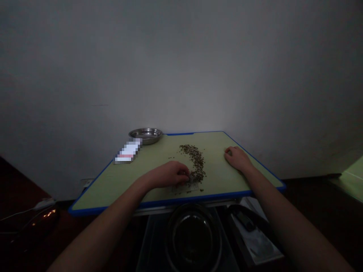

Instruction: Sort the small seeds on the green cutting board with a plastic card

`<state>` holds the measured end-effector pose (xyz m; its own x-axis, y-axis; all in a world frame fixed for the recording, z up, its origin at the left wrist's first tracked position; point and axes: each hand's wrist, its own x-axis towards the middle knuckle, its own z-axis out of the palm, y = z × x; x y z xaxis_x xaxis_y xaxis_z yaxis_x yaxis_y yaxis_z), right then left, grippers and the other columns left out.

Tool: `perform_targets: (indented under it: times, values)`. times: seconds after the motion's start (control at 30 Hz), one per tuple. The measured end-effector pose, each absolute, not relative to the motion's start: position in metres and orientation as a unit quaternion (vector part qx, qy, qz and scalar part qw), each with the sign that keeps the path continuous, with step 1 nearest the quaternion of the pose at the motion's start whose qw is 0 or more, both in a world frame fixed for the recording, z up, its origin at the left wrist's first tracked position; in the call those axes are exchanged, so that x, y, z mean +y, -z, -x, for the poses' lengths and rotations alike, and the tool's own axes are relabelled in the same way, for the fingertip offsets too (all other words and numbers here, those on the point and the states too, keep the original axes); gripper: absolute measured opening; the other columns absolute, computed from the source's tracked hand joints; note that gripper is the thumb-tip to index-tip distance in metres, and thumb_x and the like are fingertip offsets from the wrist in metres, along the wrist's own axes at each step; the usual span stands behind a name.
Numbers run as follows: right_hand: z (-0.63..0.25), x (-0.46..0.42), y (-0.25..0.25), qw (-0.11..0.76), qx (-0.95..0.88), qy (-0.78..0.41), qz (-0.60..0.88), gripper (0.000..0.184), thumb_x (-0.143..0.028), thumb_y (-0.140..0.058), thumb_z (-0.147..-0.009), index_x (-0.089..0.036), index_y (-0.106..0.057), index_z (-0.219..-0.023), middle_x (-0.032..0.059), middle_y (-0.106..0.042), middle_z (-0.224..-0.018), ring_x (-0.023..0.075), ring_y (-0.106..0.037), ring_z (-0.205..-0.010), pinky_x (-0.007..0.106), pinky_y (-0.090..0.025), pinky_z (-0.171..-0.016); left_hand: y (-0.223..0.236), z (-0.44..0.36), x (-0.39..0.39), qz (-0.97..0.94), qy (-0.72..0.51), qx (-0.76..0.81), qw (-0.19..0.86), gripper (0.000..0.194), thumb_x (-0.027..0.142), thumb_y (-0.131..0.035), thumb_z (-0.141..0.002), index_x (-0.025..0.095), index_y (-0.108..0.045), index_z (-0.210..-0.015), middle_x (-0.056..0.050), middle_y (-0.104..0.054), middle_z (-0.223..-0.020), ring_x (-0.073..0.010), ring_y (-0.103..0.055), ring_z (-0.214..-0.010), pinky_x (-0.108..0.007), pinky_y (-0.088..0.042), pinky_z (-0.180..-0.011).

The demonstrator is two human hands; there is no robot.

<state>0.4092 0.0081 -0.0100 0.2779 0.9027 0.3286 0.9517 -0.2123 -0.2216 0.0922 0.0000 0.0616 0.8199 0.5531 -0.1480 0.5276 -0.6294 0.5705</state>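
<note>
Left hand (172,174) at the seeds (197,156)
I see its fingertips together; the right hand's (236,158) grip I cannot tell.

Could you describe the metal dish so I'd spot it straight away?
Find the pale green board with the blue edge, standing against the wall. At its far left corner, just behind the pixelated bright rectangle, is a round, shallow dish. Its shiny silver metal sets it apart from the dark round vessel below the board's near edge.
</note>
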Motion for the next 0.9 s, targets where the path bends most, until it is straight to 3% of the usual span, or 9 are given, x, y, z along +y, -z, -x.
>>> perform_targets:
  times: [0.33, 0.9]
  values:
    - [-0.411, 0.009, 0.011, 0.194, -0.602, 0.063, 0.772, 0.027, -0.026, -0.049, -0.085, -0.015, -0.066, -0.103, 0.0144, -0.064, -0.105, 0.0234, -0.059, -0.097, 0.031, -0.041, -0.083, -0.063, -0.103, -0.003, -0.901, -0.011, 0.305, 0.308, 0.019, 0.031, -0.052, -0.083, 0.017, -0.065, -0.084, -0.001, -0.066, -0.070, -0.0113, -0.056, -0.058, -0.025, -0.042, -0.058]
    - [-0.410, 0.008, 0.009, 0.186, -0.604, 0.064, 0.773, 0.028, -0.027, -0.048, -0.085, -0.015, -0.065, -0.104, 0.0145, -0.064, -0.106, 0.0240, -0.059, -0.098, 0.032, -0.041, -0.085, -0.057, -0.112, -0.005, -0.905, -0.014, 0.263, 0.333, 0.015, 0.025, -0.053, -0.082, 0.016, -0.064, -0.085, -0.002, -0.066, -0.073, -0.0120, -0.057, -0.060, -0.026, -0.044, -0.060]
